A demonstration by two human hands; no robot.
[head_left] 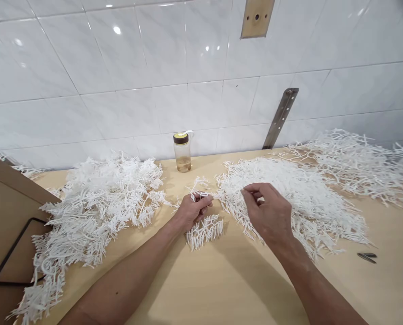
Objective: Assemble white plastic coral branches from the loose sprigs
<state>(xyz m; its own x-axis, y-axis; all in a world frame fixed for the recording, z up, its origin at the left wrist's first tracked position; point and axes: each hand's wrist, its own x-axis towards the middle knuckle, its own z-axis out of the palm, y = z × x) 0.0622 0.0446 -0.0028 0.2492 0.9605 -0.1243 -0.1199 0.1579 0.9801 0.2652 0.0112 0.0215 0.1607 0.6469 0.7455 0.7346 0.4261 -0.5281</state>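
Note:
White branching plastic-like pieces lie in a left pile point(106, 194) and a right pile point(289, 194) on the pale wooden table point(201, 280). Between the piles, my left hand point(197, 208) is closed on a white branched piece point(201, 184) that sticks out above the fingers. Just below that hand a small row of white pieces point(205, 232) rests on the table. My right hand point(267, 207) hovers over the near left part of the right pile, thumb and forefinger pinched together; whatever is between the tips is too small to make out.
A jar with a dark and yellow lid point(182, 152) stands near the tiled wall. Another white heap point(363, 162) spreads at the far right. A small dark metal tool point(367, 257) lies at the right. A cardboard box point(11, 225) stands at the left edge.

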